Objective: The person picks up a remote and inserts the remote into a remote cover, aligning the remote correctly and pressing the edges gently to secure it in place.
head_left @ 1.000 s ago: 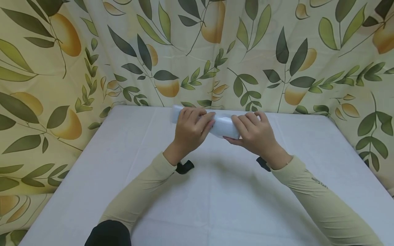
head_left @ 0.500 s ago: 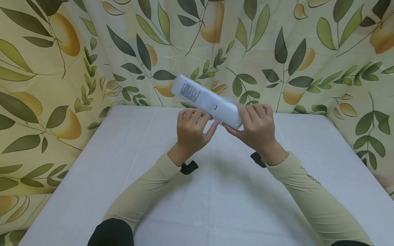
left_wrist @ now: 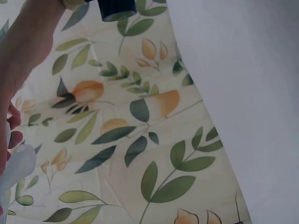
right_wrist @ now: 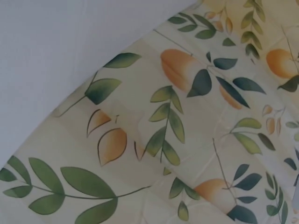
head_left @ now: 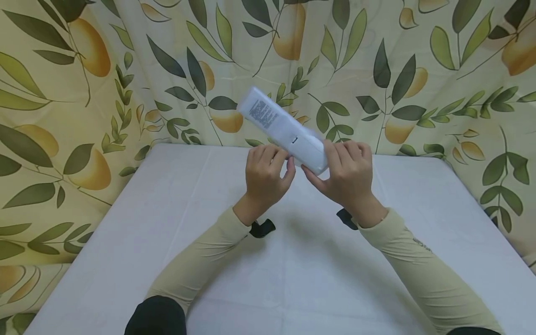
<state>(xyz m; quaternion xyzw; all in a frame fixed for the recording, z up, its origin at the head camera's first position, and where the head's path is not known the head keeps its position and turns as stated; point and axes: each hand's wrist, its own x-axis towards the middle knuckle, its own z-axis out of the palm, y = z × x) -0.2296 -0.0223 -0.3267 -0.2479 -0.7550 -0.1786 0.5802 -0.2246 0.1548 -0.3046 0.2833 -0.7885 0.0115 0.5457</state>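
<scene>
A long white object (head_left: 289,132), with a printed label near its upper-left end and a small dark mark lower down, is tilted above the table's far edge in the head view. The right hand (head_left: 348,176) grips its lower-right end, thumb below and fingers on the far side. At its lower-left edge is the left hand (head_left: 268,176), fingers curled and thumb raised beside the forefinger, pinching that edge. The left wrist view shows part of the left hand (left_wrist: 11,126) by a white piece (left_wrist: 21,163) at the left border. No hand shows clearly in the right wrist view.
A white-covered table (head_left: 284,274) lies under both forearms. Behind it and at its sides hangs a curtain (head_left: 167,116) printed with leaves and orange fruit. Dark straps or mounts (head_left: 262,228) sit at the wrists.
The white object has swung up at its left end, from lying nearly level to a steep tilt, showing its label. The left hand has shifted slightly right, its hold now at the lower edge.
</scene>
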